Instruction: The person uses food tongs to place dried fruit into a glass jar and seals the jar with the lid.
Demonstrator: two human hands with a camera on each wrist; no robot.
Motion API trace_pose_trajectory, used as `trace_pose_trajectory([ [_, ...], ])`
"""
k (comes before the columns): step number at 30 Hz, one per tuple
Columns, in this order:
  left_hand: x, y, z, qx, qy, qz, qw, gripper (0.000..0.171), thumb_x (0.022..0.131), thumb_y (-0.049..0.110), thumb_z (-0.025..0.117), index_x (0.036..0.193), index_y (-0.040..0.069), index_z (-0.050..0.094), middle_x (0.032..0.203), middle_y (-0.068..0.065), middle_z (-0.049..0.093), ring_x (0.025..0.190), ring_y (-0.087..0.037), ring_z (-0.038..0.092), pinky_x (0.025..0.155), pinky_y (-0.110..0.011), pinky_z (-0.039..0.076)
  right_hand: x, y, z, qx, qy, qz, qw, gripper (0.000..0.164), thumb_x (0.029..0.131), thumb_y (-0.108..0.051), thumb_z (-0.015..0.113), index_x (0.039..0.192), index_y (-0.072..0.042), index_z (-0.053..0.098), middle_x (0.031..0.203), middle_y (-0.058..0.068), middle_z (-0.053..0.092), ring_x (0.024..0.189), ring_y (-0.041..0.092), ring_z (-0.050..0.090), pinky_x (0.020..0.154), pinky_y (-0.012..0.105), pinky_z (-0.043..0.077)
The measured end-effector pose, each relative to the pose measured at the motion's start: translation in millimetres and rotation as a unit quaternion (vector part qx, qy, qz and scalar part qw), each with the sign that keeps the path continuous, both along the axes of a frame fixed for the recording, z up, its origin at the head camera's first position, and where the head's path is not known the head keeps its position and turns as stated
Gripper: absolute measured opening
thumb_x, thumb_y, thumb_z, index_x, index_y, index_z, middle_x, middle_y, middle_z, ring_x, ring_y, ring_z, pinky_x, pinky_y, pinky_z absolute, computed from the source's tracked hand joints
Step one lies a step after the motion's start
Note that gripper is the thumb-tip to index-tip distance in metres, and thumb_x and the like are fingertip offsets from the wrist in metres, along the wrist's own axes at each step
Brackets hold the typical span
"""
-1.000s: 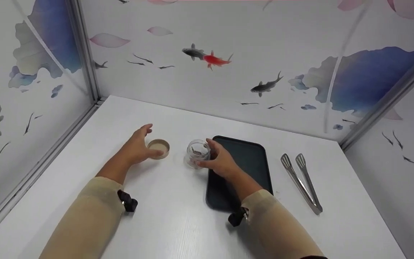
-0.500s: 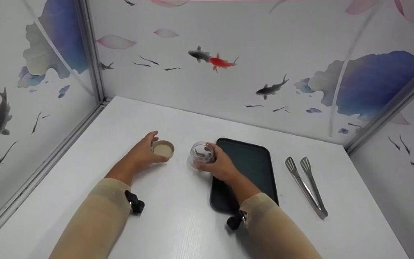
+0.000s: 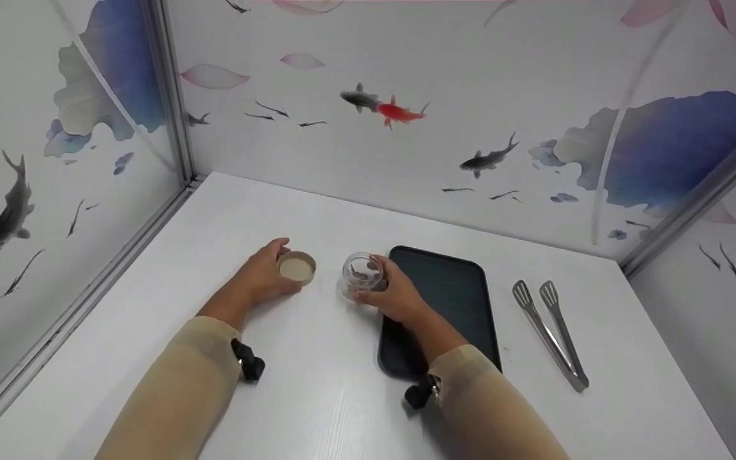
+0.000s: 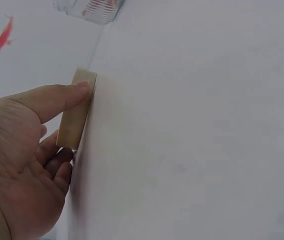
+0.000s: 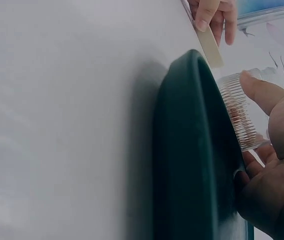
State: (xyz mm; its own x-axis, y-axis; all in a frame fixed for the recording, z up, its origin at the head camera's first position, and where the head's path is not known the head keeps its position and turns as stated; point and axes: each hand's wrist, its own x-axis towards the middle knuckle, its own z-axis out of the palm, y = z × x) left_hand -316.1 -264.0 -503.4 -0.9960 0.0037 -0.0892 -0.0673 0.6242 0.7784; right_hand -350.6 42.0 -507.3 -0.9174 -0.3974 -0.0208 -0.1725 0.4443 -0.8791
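Observation:
A round tan lid (image 3: pixel 296 268) lies hollow side up on the white table (image 3: pixel 317 383). My left hand (image 3: pixel 260 276) pinches it by its edge, the thumb at the near side and the fingers at the far side. To its right stands a clear, ribbed glass jar (image 3: pixel 355 284) without a cover. My right hand (image 3: pixel 398 292) grips the jar from the right, thumb in front and fingers behind. Small reddish-brown pieces show through the jar's ribbed wall (image 5: pixel 237 112) in the right wrist view.
A dark green-black tray (image 3: pixel 448 291) lies under my right forearm, its left edge near the jar. Farther right, metal tongs (image 3: pixel 556 338) rest with their arms spread. Printed wall panels (image 3: pixel 317 153) enclose the table at the back and sides.
My left thumb and fingers have closed in from over the lid to its edge. The right hand's fingers have settled round the jar. The head view has shifted slightly.

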Motion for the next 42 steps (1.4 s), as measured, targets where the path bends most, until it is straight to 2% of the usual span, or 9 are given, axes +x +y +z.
trace_pose_trajectory([
  [6,1.8,6.0,4.1,0.011,0.005,-0.003,0.9999,0.113,0.084,0.033,0.092,0.171,0.018,0.022,0.169,-0.01,0.042,0.159,-0.034,0.039,0.133,-0.056,0.028,1.2,1.9,-0.5,-0.004,-0.001,-0.002,1.0,0.092,0.085,-0.027,0.094,0.162,-0.022,0.043,0.157,0.006,0.057,0.145,0.028,0.054,0.124,0.052,0.041],
  [17,7.0,21.5,18.7,0.054,0.023,-0.037,0.9976,0.112,0.082,0.025,0.094,0.17,0.022,0.025,0.168,-0.004,0.045,0.158,-0.029,0.041,0.131,-0.056,0.031,-0.5,-3.1,0.8,-0.001,-0.013,-0.006,1.0,0.095,0.084,-0.026,0.094,0.163,-0.022,0.041,0.163,0.003,0.052,0.152,0.027,0.048,0.129,0.052,0.035],
  [27,7.8,31.7,26.7,0.047,0.04,-0.05,0.9968,0.111,0.081,0.026,0.095,0.17,0.023,0.028,0.167,-0.004,0.046,0.157,-0.03,0.043,0.129,-0.057,0.034,3.0,-9.5,3.3,0.03,0.014,-0.019,0.999,0.094,0.081,-0.024,0.097,0.16,-0.018,0.046,0.156,0.006,0.059,0.15,0.028,0.051,0.129,0.053,0.036],
  [33,11.3,29.6,31.5,0.06,0.069,-0.063,0.9939,0.109,0.082,0.022,0.094,0.169,0.018,0.028,0.164,-0.008,0.048,0.155,-0.032,0.044,0.128,-0.058,0.036,5.8,-8.1,4.9,0.005,0.048,-0.028,0.998,0.093,0.077,-0.026,0.098,0.156,-0.016,0.05,0.152,0.006,0.061,0.143,0.028,0.057,0.123,0.052,0.045],
  [36,13.0,30.5,35.3,0.061,0.073,-0.062,0.9936,0.109,0.082,0.023,0.094,0.169,0.02,0.029,0.165,-0.006,0.049,0.156,-0.031,0.045,0.128,-0.058,0.036,7.1,-7.2,7.9,-0.016,0.048,-0.039,0.998,0.093,0.075,-0.023,0.099,0.155,-0.014,0.05,0.15,0.006,0.061,0.143,0.027,0.058,0.123,0.051,0.045],
  [42,16.9,34.3,42.1,0.052,0.077,-0.063,0.9937,0.108,0.082,0.024,0.094,0.169,0.022,0.029,0.164,-0.005,0.049,0.155,-0.03,0.045,0.128,-0.058,0.037,11.1,-3.7,10.7,-0.051,0.042,-0.033,0.997,0.096,0.075,-0.022,0.1,0.156,-0.013,0.049,0.151,0.006,0.061,0.143,0.025,0.058,0.125,0.051,0.044],
])
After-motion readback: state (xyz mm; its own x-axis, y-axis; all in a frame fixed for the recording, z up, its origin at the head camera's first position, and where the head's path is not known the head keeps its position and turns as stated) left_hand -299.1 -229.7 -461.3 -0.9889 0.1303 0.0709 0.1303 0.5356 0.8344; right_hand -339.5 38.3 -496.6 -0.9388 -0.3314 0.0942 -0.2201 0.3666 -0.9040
